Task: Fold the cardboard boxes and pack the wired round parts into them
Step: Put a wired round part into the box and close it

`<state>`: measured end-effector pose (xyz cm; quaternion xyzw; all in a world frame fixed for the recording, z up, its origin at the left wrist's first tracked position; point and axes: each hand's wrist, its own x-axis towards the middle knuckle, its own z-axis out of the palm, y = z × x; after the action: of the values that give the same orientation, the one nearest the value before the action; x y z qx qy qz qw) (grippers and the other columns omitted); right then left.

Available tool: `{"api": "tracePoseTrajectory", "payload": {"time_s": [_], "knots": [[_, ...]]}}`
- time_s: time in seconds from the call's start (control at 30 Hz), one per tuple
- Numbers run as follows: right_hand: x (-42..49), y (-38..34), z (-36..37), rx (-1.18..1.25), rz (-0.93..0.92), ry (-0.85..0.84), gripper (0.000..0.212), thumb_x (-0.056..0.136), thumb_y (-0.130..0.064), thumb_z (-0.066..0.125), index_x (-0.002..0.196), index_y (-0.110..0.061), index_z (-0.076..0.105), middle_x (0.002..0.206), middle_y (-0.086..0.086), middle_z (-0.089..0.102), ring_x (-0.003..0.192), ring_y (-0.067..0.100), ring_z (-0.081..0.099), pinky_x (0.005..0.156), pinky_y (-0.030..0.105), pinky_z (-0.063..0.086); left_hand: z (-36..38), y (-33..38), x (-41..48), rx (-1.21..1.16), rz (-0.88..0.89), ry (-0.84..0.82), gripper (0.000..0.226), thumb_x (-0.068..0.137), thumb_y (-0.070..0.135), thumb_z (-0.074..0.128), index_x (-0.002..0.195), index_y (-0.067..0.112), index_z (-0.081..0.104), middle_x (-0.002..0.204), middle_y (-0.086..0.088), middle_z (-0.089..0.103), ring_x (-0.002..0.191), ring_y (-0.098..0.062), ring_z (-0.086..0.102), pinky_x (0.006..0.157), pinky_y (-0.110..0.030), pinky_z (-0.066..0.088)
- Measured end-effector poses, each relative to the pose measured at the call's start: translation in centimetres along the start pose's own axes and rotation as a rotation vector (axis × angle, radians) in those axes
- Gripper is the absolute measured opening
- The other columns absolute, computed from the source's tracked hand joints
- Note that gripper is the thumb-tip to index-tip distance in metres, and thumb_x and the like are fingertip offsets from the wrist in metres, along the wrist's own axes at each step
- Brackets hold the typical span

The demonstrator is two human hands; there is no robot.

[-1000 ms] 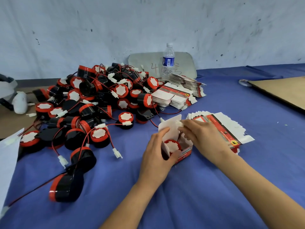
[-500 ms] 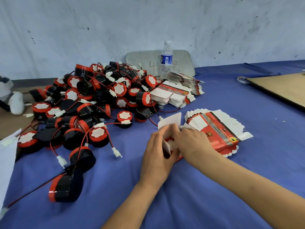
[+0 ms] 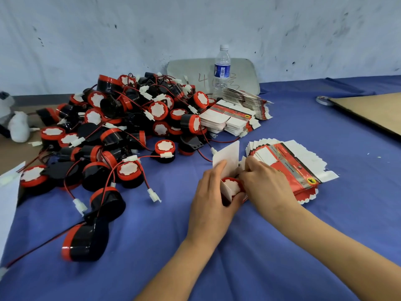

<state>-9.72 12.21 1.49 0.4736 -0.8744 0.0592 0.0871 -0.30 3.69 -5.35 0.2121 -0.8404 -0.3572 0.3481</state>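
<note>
A small red and white cardboard box (image 3: 227,157) stands open on the blue cloth, its white lid flap raised. Inside it sits a round black and red part (image 3: 232,185) with a white face. My left hand (image 3: 213,196) grips the box from the left, thumb and fingers curled round its side. At the box's right side, my right hand (image 3: 265,183) has its fingers curled over the opening by the part. A big heap of wired round parts (image 3: 121,131) lies to the left. Flat unfolded boxes (image 3: 290,161) are fanned out just right of my hands.
More flat boxes (image 3: 234,118) are stacked behind, beside a plastic water bottle (image 3: 221,70) and a grey board (image 3: 243,72). A brown cardboard sheet (image 3: 373,111) and a tape roll (image 3: 323,99) lie at the far right. White paper (image 3: 8,196) covers the left edge.
My right hand has moved from the raised flap down to the box opening. The round part sits deeper between the box walls. My left hand keeps its hold.
</note>
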Motion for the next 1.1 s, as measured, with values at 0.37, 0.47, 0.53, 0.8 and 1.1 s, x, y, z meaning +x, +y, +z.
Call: {"api": "tracePoseTrajectory", "payload": {"time_s": [0.37,0.47,0.53,0.8,1.1], "knots": [[0.7,-0.9,-1.0,-0.173,-0.130,-0.116,0.016,0.096,-0.005,0.043,0.103,-0.008,0.057,0.105,0.005,0.042,0.093,0.025,0.047,0.067,0.028,0.031,-0.4,0.3,0.0,-0.037,-0.010,-0.005,0.071,0.075,0.061,0.058,0.137,0.046,0.029,0.123,0.026,0.042,0.104,-0.005,0.053,0.072,-0.002,0.038],[0.7,-0.2,-0.9,-0.232,-0.180,-0.138,0.026,0.097,-0.005,0.043,0.114,-0.012,0.060,0.114,0.005,0.055,0.110,0.023,0.049,0.070,0.025,0.030,-0.2,0.0,0.0,-0.041,-0.028,0.010,0.072,0.074,0.062,0.058,0.138,0.044,0.030,0.118,0.022,0.045,0.099,-0.009,0.054,0.071,-0.004,0.038],[0.7,-0.1,-1.0,-0.217,-0.202,-0.158,0.026,0.095,-0.002,0.043,0.113,-0.012,0.059,0.114,0.005,0.058,0.111,0.023,0.050,0.071,0.024,0.030,-0.1,-0.2,0.1,-0.025,-0.024,0.008,0.072,0.076,0.058,0.063,0.139,0.042,0.031,0.117,0.018,0.047,0.097,-0.011,0.055,0.071,-0.003,0.038],[1.3,-0.5,-2.1,-0.163,-0.117,-0.245,0.024,0.091,-0.003,0.050,0.109,-0.013,0.060,0.111,0.009,0.057,0.104,0.027,0.059,0.068,0.028,0.037,-1.0,-0.2,0.4,-0.322,-0.057,-0.159,0.060,0.086,0.047,0.063,0.138,0.046,0.033,0.133,0.024,0.043,0.123,0.006,0.044,0.098,-0.011,0.039],[1.1,0.1,-1.7,0.133,-0.024,-0.191,0.030,0.090,0.002,0.049,0.108,-0.011,0.068,0.110,0.009,0.055,0.100,0.026,0.058,0.084,0.033,0.047,-1.2,0.6,0.8,-0.475,-0.149,-0.186,0.043,0.103,0.017,0.038,0.130,0.051,0.037,0.135,0.014,0.042,0.123,0.015,0.039,0.104,-0.008,0.030]]}}
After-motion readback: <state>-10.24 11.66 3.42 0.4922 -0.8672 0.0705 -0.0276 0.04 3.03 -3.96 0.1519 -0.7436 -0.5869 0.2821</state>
